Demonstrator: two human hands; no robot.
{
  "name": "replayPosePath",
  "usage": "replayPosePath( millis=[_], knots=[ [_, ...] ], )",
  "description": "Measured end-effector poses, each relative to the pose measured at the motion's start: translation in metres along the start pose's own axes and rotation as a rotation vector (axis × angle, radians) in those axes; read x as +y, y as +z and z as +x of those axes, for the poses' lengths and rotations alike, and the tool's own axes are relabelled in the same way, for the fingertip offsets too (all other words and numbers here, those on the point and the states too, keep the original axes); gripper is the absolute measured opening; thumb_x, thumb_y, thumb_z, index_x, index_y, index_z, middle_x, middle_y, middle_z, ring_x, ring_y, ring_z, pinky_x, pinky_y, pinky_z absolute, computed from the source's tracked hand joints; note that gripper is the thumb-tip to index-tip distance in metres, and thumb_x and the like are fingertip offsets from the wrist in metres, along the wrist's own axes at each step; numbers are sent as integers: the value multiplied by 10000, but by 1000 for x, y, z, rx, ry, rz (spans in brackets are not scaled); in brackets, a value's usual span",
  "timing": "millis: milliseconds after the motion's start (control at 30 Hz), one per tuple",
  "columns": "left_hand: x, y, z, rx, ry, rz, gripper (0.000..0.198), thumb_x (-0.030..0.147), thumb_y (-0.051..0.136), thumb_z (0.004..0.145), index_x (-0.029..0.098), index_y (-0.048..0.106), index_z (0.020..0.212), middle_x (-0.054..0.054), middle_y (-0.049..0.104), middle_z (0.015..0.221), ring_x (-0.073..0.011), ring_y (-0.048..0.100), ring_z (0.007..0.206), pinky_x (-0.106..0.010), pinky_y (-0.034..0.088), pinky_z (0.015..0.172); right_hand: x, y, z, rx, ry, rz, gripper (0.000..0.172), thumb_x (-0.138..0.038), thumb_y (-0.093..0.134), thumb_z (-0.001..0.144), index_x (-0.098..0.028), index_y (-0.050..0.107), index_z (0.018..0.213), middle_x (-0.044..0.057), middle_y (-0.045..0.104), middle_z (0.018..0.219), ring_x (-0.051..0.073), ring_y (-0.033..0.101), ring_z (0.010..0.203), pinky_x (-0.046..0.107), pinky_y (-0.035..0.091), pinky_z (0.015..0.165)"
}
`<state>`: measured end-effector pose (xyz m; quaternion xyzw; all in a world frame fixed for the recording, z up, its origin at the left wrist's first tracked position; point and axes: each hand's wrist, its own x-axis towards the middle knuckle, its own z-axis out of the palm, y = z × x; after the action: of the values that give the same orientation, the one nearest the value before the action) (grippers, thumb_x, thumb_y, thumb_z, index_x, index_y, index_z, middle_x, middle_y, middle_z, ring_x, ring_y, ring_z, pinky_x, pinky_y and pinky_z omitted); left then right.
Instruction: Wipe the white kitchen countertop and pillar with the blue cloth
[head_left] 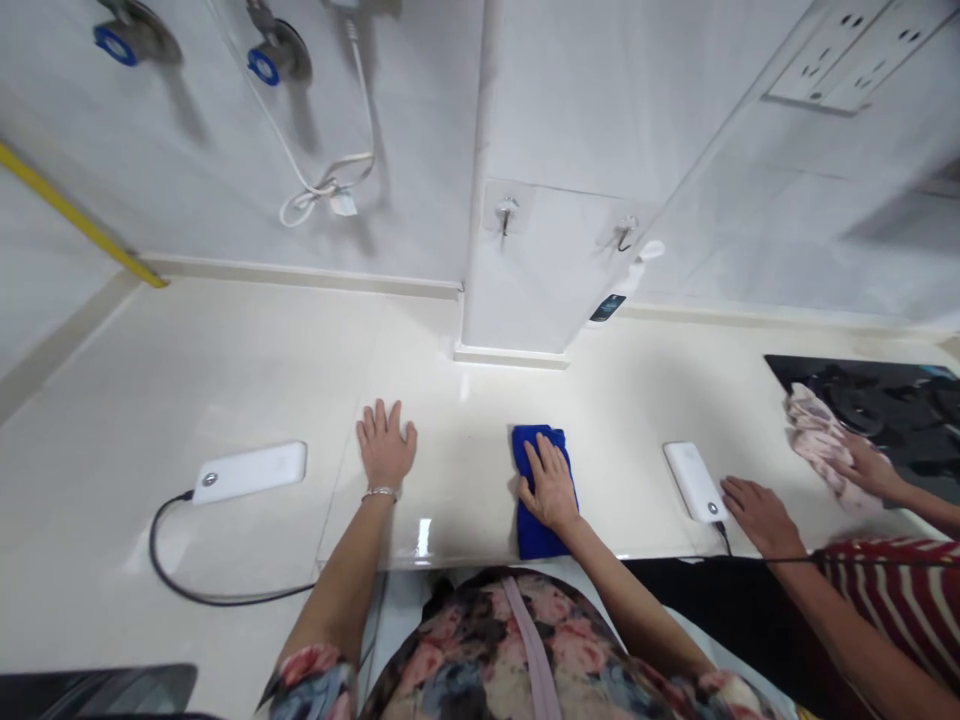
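On glossy counter (225,380), R hand (551,490) flat on folded blue cloth (541,535)

Cream counter (225,370) carries blue cloth (534,535), left power bank (251,471) w/ black cable (161,575), right power bank (694,480).

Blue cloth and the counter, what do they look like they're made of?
Blue cloth: soft fabric, perhaps microfibre, matte; it lies folded and flattened under the right hand. Counter: probably polished stone or composite, cream and glossy; light glints off it near the front edge.
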<state>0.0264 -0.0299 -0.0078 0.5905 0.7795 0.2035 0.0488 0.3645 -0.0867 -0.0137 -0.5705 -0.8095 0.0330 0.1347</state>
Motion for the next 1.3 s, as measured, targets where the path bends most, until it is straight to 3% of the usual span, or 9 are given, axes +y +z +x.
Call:
replayPosePath(
  millis=[233, 533, 767, 933, 1133, 1233, 1300],
  knots=[
    [2, -1, -3, 32, 8, -3, 591, 407, 410, 1022, 156, 520, 1546, -162, 333, 1703, -370, 181, 1615, -622, 176, 1298, -5, 6, 9, 10, 30, -15, 709, -307, 546, 850, -268, 478, 1555, 91, 350, 1698, 367, 300, 1567, 587, 311, 1254],
    [-2, 3, -3, 69, 32, -10, 586, 387, 421, 1016, 136, 538, 1533, -195, 351, 1686, -390, 196, 1608, -621, 183, 1294, -5, 4, 59, 47, 131, 94, 435, -265, 532, 839, -380, 674, 1234, 122, 640, 1402, 371, 524, 1351, 584, 446, 1104],
    [-3, 5, -3, 87, 34, -9, 578, 377, 431, 1009, 137, 552, 1520, -194, 363, 1679, -391, 211, 1604, -637, 213, 1282, -22, 2, 115, 92, 145, 181, 418, -211, 464, 843, -285, 661, 1204, 122, 684, 1196, 307, 594, 1142, 474, 504, 1006],
    [-3, 4, -3, 82, 25, -26, 573, 362, 442, 1004, 134, 554, 1518, -193, 369, 1676, -400, 217, 1600, -648, 218, 1276, -42, 8, 138, 32, 139, 148, 412, -183, 477, 827, -187, 651, 1201, 128, 689, 1147, 285, 589, 1092, 438, 475, 1005],
    [-1, 1, -5, 67, 19, -73, 571, 347, 456, 1000, 133, 543, 1523, -190, 346, 1687, -391, 184, 1611, -663, 193, 1280, -46, -15, 165, -328, 37, -35, 426, -189, 584, 840, -158, 654, 1260, 157, 683, 1243, 292, 616, 1134, 401, 471, 999],
    [-1, 1, -5, 72, 25, -50, 571, 355, 440, 1010, 133, 536, 1527, -196, 348, 1685, -396, 179, 1611, -666, 206, 1274, -50, -39, 174, -385, -62, -4, 412, -231, 651, 839, -176, 671, 1247, 144, 697, 1248, 292, 631, 1157, 416, 482, 1026],
    [-1, 0, -6, 64, 26, -39, 573, 358, 437, 1010, 138, 529, 1531, -192, 346, 1688, -395, 175, 1613, -663, 215, 1271, -58, -65, 177, -324, -159, 103, 403, -274, 616, 898, -214, 644, 1296, 117, 703, 1248, 273, 634, 1184, 435, 484, 1058]
  ],
)
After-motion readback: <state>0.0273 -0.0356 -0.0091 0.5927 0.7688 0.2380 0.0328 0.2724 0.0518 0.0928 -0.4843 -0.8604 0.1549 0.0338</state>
